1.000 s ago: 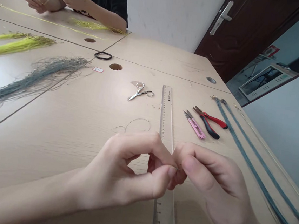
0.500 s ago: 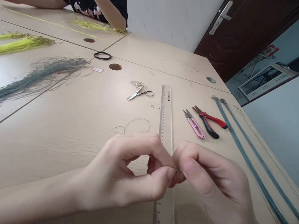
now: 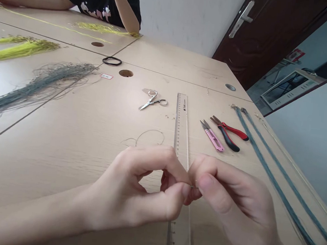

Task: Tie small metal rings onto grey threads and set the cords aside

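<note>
My left hand (image 3: pixel 148 186) is closed in a pinch, thumb against forefinger, over the ruler. Facing it, my right hand (image 3: pixel 225 198) pinches too, its fingertips almost touching the left ones. Between them shows a short bit of thin thread (image 3: pixel 193 186), held at both sides; most of it is hidden by the fingers. Beneath both hands lies a clear ruler (image 3: pixel 183 132), lengthwise on the table. A loose curl of fine thread (image 3: pixel 151 131) rests just beyond my left hand.
Silver scissors (image 3: pixel 151 101), pink thread snips (image 3: pixel 212 137) and red-and-black pliers (image 3: pixel 229 132) lie beyond my hands. Teal thread bundles (image 3: pixel 266 163) run down the right; grey-blue (image 3: pixel 36 87) and yellow bundles (image 3: pixel 23 49) lie left. A black band (image 3: pixel 112 60) sits near a table hole (image 3: pixel 126 73). Across sits a co-worker (image 3: pixel 99 4).
My fingertips have drawn slightly apart, so a little more thread shows between them. The co-worker's raised hand has come down, with a yellow strand stretched between both hands.
</note>
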The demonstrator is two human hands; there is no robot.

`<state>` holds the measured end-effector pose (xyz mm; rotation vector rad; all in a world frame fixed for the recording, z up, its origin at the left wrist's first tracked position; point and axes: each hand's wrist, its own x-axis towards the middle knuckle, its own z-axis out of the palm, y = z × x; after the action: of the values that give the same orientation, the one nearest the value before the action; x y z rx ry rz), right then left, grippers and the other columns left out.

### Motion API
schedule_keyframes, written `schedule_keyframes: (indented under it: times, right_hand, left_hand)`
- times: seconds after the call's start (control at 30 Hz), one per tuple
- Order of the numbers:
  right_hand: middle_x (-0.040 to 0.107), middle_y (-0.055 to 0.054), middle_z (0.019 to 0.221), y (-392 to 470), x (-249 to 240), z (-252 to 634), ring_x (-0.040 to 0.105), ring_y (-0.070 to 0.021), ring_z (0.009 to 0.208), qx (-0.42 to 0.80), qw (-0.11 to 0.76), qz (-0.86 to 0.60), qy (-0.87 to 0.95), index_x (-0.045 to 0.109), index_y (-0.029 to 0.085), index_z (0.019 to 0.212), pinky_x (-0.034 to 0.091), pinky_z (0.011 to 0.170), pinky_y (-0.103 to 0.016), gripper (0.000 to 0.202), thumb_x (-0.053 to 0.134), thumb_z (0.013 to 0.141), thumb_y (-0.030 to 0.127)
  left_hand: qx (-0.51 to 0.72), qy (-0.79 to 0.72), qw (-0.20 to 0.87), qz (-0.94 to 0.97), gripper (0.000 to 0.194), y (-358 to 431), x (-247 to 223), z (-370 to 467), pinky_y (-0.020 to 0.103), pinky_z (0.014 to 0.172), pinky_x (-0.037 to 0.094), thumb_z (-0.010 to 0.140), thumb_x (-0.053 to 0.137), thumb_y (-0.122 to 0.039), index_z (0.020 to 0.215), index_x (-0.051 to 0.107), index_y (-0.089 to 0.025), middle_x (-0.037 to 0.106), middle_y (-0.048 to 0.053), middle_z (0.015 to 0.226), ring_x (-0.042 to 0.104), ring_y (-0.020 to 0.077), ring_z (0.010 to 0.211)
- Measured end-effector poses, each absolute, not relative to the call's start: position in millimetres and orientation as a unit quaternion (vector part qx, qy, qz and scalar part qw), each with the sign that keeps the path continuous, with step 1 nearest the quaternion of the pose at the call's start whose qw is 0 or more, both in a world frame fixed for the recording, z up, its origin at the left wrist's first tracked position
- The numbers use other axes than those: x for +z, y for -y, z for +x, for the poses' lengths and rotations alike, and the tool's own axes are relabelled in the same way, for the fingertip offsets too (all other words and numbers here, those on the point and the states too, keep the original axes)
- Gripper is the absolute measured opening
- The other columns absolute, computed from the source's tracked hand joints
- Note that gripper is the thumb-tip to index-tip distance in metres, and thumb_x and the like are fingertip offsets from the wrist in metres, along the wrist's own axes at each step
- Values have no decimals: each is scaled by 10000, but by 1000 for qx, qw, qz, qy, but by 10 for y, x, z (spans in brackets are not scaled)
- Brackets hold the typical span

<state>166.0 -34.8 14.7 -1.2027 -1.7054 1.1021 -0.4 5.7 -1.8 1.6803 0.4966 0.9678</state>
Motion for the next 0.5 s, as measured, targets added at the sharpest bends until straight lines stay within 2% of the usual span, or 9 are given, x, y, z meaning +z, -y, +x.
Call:
schedule_keyframes:
  times: [0.13,0.33,0.5]
  right_hand:
    - [499,24,643,350,134,1676,530,-106,628,415,375,-495,665,468,201,696,423,582,-241,269,394,927,317]
    - [509,33,694,335,138,1655,569,-90,594,395,397,-519,646,501,210,741,481,529,-202,177,456,896,283]
    - [534,22,675,118,166,1744,573,-84,554,337,462,-546,612,524,176,722,528,507,-194,206,501,860,327]
  left_hand:
    - [405,-222,516,722,151,-55,-31,-25,141,532,411,760,536,-18,702,547,-156,566,-53,630,483,39,558]
    - [383,-262,445,766,113,-102,-68,-45,154,533,398,821,529,-109,732,578,-159,558,-33,626,492,55,572]
    - [398,-180,295,850,110,-126,-128,-37,169,533,400,824,492,-52,822,565,-134,550,2,673,488,69,582]
